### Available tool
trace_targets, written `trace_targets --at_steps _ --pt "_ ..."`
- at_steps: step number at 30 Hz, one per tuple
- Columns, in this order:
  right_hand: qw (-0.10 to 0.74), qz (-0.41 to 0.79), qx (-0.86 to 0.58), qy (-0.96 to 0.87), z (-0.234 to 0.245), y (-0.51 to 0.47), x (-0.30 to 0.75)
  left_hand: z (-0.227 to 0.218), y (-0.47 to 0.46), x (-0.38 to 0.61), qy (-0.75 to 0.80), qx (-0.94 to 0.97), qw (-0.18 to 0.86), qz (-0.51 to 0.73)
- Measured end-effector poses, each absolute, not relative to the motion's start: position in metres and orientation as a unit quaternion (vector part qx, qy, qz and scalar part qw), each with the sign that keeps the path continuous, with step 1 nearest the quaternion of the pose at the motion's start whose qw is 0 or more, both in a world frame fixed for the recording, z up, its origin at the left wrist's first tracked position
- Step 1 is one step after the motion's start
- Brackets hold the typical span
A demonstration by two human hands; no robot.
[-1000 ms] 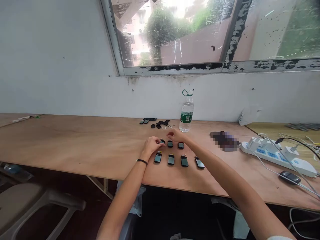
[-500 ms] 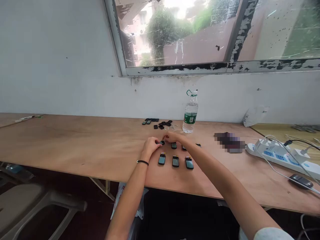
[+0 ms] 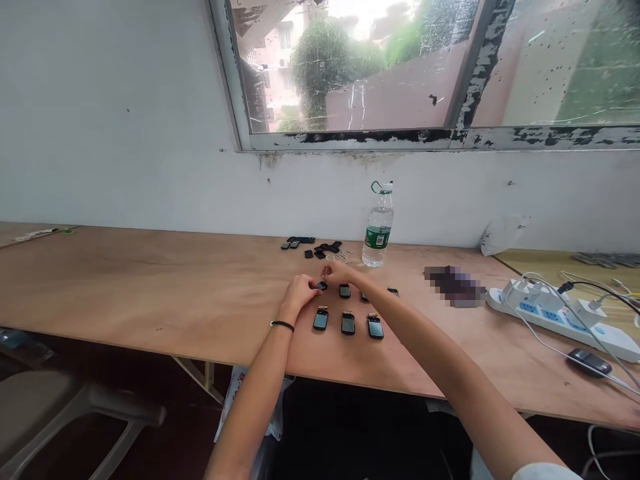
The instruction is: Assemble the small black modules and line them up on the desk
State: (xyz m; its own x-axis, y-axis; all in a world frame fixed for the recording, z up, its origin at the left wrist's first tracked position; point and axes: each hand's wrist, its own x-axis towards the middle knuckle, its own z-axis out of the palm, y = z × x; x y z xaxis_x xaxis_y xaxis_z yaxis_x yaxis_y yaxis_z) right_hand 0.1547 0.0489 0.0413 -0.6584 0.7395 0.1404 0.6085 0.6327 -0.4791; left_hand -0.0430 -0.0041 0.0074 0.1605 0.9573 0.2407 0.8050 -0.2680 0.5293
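Note:
My left hand (image 3: pixel 301 291) rests on the table with its fingers closed on a small black device with a greyish screen (image 3: pixel 323 285). At that device's top end, the fingertips of my right hand (image 3: pixel 338 271) are pinched together; whatever they hold is too small to make out. Nearer to me lies a row of similar devices, among them a left one (image 3: pixel 321 320), a middle one (image 3: pixel 348 324) and a right one (image 3: pixel 375 327), each with a small yellowish and silvery bit at its top. Another device (image 3: pixel 345 291) lies beside my right wrist, and my right forearm partly covers one more.
Behind my hands lie black pieces (image 3: pixel 329 247), small silvery bits (image 3: pixel 341 256) and more devices (image 3: pixel 295 245). A water bottle (image 3: pixel 377 233) stands near the wall. To the right are a pixelated item (image 3: pixel 456 287), a power strip (image 3: pixel 560 319) with cables and a dark oval object (image 3: pixel 589 363).
The view has shifted slightly. Both hands stay at the same device, and my right fingertips remain at its top end with little visible movement.

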Motion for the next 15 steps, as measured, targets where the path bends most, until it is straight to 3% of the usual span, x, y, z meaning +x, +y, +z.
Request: trace_targets --at_steps 15 --pt "0.115 0.221 -0.369 -0.895 0.043 0.042 0.155 0.018 -0.014 -0.027 0.636 0.718 0.125 0.253"
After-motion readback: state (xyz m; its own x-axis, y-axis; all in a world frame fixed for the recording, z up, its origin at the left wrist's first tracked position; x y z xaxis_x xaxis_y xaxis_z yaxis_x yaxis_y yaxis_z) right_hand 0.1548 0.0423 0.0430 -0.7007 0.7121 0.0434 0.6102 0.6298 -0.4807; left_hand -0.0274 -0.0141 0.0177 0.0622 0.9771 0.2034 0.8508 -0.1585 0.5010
